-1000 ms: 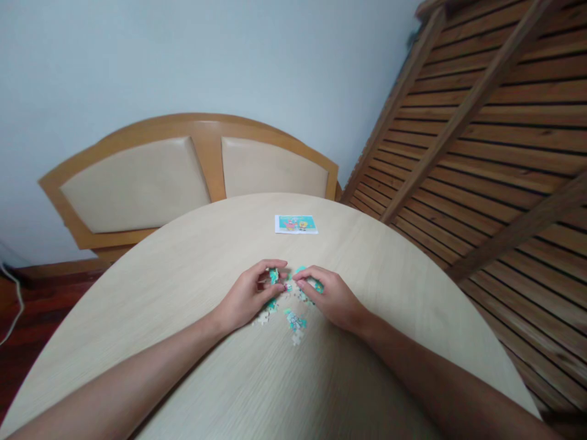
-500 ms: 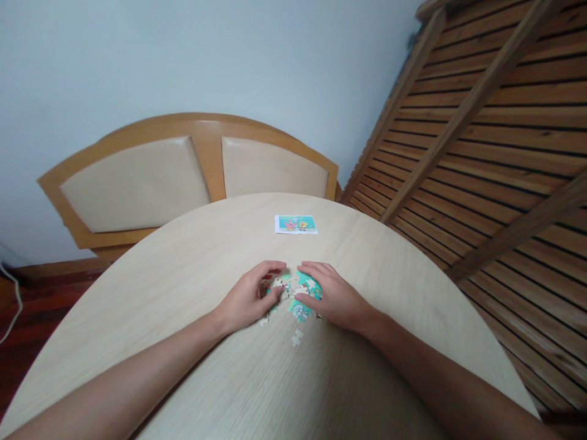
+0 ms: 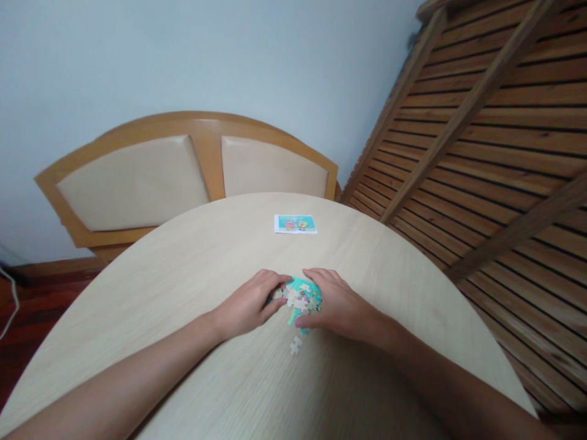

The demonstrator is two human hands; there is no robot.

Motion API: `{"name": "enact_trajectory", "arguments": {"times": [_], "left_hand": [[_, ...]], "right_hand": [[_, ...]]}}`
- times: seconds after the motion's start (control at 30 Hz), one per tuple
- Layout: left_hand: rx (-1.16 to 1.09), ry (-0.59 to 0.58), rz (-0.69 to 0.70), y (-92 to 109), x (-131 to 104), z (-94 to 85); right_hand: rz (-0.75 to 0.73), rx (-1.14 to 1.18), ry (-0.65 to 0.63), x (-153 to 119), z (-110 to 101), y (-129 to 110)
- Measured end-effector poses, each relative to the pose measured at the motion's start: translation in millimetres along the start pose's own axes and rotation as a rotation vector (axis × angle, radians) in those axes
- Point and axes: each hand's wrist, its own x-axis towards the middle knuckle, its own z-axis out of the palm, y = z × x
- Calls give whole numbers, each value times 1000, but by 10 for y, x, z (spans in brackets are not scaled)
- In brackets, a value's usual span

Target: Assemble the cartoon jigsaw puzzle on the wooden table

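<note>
A heap of jigsaw puzzle pieces (image 3: 299, 298) lies on the pale round table (image 3: 151, 287), some turquoise side up and some showing their white backs. My left hand (image 3: 250, 304) curves round the heap's left edge, thumb and fingers apart. From the other side, my right hand (image 3: 339, 305) cups the heap, its thumb low and its fingers spread above, touching pieces at the edge. Part of the heap is hidden behind both hands. Nearer to me, a single white puzzle piece (image 3: 296, 345) rests apart from the heap.
Beyond the hands lies a small picture card (image 3: 296, 224) with a pink and a yellow cartoon figure on turquoise. A padded wooden headboard (image 3: 206, 156) stands behind the table, against the wall. Wooden slats (image 3: 486, 140) lean at the right.
Both hands have drawn slightly towards me, and the loose pieces between them are bunched closer and further right. The picture card has stayed in place.
</note>
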Motion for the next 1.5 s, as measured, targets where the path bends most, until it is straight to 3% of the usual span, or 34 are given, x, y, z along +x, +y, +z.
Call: {"name": "enact_trajectory", "arguments": {"times": [0.17, 0.33, 0.57, 0.67, 0.83, 1.0, 1.5], "left_hand": [[-27, -13, 33, 11, 11, 3], [-80, 3, 13, 14, 38, -10], [-20, 19, 52, 33, 29, -18], [-22, -3, 24, 49, 32, -28], [-3, -42, -36, 43, 51, -23], [-52, 13, -98, 13, 54, 1], [-164, 94, -213, 55, 67, -44]], "right_hand": [[145, -50, 13, -28, 19, -63], [192, 33, 32, 21, 25, -13], [-53, 446, -83, -6, -2, -31], [-153, 521, -102, -9, 8, -93], [-181, 489, -31, 10, 65, -146], [-119, 549, 81, 51, 126, -101], [-10, 486, 190, 93, 109, -89]]}}
